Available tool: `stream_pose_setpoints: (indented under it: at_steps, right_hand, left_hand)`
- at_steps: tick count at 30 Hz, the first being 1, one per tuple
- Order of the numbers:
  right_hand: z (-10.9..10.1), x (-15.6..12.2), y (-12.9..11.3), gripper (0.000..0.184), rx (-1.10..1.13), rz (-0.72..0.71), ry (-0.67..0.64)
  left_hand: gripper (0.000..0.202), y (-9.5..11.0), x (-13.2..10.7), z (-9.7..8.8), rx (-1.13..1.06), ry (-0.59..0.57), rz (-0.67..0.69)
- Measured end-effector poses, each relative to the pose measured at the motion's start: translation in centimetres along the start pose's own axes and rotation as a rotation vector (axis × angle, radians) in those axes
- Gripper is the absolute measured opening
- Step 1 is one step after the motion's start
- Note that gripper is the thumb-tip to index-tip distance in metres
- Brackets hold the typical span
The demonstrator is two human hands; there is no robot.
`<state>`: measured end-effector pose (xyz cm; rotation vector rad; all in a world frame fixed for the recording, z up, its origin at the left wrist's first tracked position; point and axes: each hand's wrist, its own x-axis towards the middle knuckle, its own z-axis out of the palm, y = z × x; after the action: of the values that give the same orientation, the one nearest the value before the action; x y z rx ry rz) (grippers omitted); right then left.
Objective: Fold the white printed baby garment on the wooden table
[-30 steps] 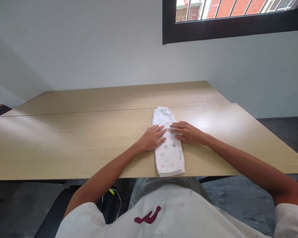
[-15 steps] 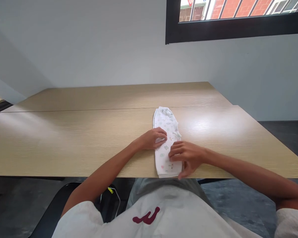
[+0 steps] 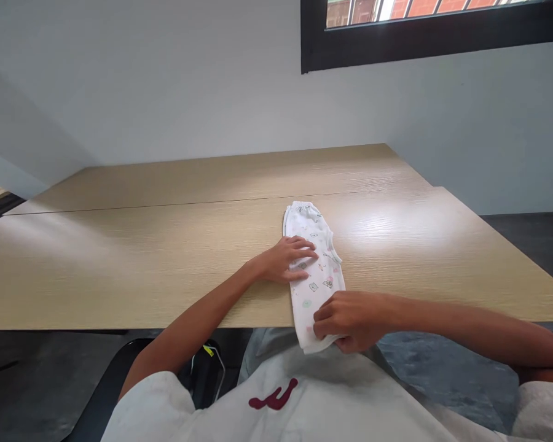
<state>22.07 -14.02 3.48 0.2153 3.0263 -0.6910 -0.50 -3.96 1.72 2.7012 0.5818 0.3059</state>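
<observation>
A pair of small white pants (image 3: 322, 270) with pastel prints lies folded lengthwise on the table, its gathered end pointing away from me. The lower end hangs slightly past the table's front edge. My left hand (image 3: 291, 258) rests on the upper left part of the cloth, fingers spread out over it. Near the lower right corner, my right hand (image 3: 350, 320) has its fingers closed on the fabric; its thumb is partly under the edge. The left border of the pants is partly covered by my left hand.
The pale wooden table (image 3: 142, 264) has a seam (image 3: 166, 204) running across it. Behind it stands a light wall with a dark-framed window (image 3: 396, 46). A black chair (image 3: 120, 380) is at lower left, on a grey floor (image 3: 442, 362).
My right hand has moved down toward me and closed on the lower corner. The pants' lower end has come past the table edge. My left hand's fingers have spread flatter.
</observation>
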Motion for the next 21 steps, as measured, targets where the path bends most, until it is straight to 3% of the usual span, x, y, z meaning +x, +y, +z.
stream_pose_setpoints:
  at_steps: [3,6,9,12,17,21]
  right_hand:
    - [-1.6,-0.6,-0.7,0.031,0.232,-0.047,0.063]
    - [-4.6,-1.0,0.0,0.027,0.38,-0.091,0.193]
    - [-7.9,-1.0,3.1,0.02,0.354,-0.034,0.277]
    - [-10.1,-0.9,8.3,0.019,0.306,0.128,0.315]
    - [-9.6,0.1,15.7,0.026,0.266,0.4,0.527]
    - [-7.3,1.2,18.0,0.028,0.161,0.486,0.656]
  left_hand:
    - [0.046,0.9,0.3,0.0,-0.113,-0.014,0.082]
    - [0.039,1.4,0.4,0.0,-0.271,-0.036,0.165]
    - [0.034,1.3,0.4,0.3,-0.468,-0.114,0.16]
    - [0.039,0.3,0.3,0.9,-0.719,-0.063,0.022]
    - [0.048,-2.1,0.5,1.6,-1.015,0.332,-0.272]
    - [0.056,-3.5,0.6,1.5,-1.116,0.405,-0.516]
